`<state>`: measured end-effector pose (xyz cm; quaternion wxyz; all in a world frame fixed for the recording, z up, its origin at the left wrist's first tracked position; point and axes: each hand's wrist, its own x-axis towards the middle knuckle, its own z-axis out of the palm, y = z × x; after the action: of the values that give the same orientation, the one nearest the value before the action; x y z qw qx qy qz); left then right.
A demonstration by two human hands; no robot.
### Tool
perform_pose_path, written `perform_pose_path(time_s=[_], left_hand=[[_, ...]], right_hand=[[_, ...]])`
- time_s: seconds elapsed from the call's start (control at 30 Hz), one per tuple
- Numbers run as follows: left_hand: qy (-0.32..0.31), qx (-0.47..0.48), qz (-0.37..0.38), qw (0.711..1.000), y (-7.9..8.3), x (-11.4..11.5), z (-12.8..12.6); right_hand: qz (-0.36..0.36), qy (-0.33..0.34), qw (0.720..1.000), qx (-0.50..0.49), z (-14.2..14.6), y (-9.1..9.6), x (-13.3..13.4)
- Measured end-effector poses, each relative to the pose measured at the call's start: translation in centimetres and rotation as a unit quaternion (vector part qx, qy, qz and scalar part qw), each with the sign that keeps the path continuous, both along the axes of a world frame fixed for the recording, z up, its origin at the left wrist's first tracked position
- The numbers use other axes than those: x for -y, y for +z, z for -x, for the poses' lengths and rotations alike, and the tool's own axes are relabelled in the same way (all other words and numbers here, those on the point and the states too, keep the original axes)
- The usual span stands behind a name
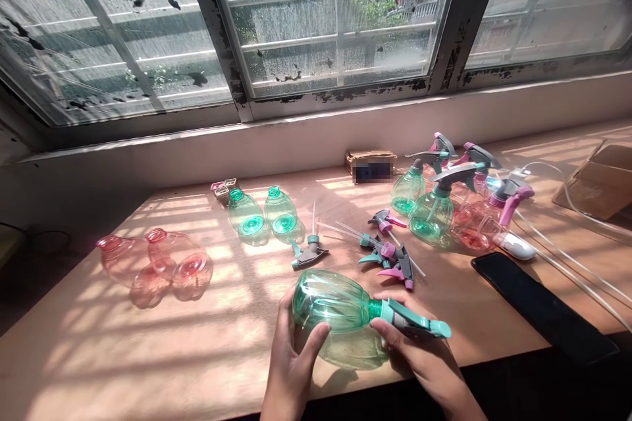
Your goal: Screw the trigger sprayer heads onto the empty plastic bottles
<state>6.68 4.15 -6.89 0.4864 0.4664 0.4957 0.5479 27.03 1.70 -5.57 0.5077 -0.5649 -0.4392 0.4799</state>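
Observation:
A clear green spray bottle point(333, 299) lies sideways between my hands above the table's front edge. My left hand point(301, 348) is wrapped round its base. At the neck, my right hand point(409, 342) grips the grey and teal spray head point(415, 319), which sits on the bottle's mouth. Just beyond is a loose grey and teal spray head point(311, 251) with its tube pointing up. Several more loose spray heads point(390, 253), some pink and some teal, lie in a pile to the right. Two open green bottles point(247, 214) stand farther back.
Two open pink bottles point(180, 256) are at the left. Several bottles with spray heads, including a green one point(431, 216), cluster at the right. Near them are a black phone point(538, 302), a white mouse point(517, 247), cables and a cardboard box point(602, 177). Windows line the back.

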Motion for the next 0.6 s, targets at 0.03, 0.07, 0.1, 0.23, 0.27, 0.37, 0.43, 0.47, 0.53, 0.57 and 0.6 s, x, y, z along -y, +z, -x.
perform_pose_path(time_s=[0.03,0.07,0.1,0.23,0.27,0.37,0.43,0.47,0.53,0.57,0.6], left_hand=[[0.005,-0.002,0.002,1.0,-0.16,-0.03,-0.03],[0.01,-0.002,0.005,1.0,-0.32,-0.07,-0.07],[0.015,0.0,0.007,1.0,-0.47,-0.11,-0.1],[0.008,0.005,0.004,1.0,-0.77,-0.26,-0.19],[0.003,0.001,-0.001,1.0,-0.77,-0.27,-0.18],[-0.002,-0.01,-0.015,1.0,-0.7,-0.2,-0.11],[0.003,-0.012,-0.019,1.0,-0.63,-0.1,-0.07],[0.005,-0.011,-0.017,1.0,-0.6,-0.06,-0.05],[0.006,-0.008,-0.012,1.0,-0.54,-0.04,-0.04],[0.004,-0.008,-0.01,1.0,-0.52,-0.05,-0.03],[0.003,-0.009,-0.01,1.0,-0.53,-0.08,-0.02]], right_hand=[[-0.002,0.005,1.0,-0.001,-0.03,-0.07,-0.06],[-0.003,0.008,1.0,0.002,-0.07,-0.18,-0.13],[-0.002,0.011,1.0,0.007,-0.11,-0.33,-0.22],[-0.006,0.013,1.0,0.017,-0.26,-0.83,-0.48],[-0.007,0.013,1.0,0.014,-0.28,-0.85,-0.49],[-0.004,0.015,1.0,0.018,-0.31,-0.66,-0.35],[0.0,0.019,1.0,0.019,-0.31,-0.53,-0.25],[0.002,0.021,1.0,0.017,-0.31,-0.51,-0.23],[0.003,0.021,1.0,0.008,-0.31,-0.59,-0.26],[0.003,0.021,1.0,0.004,-0.31,-0.67,-0.3],[0.003,0.019,1.0,0.001,-0.31,-0.75,-0.34]])
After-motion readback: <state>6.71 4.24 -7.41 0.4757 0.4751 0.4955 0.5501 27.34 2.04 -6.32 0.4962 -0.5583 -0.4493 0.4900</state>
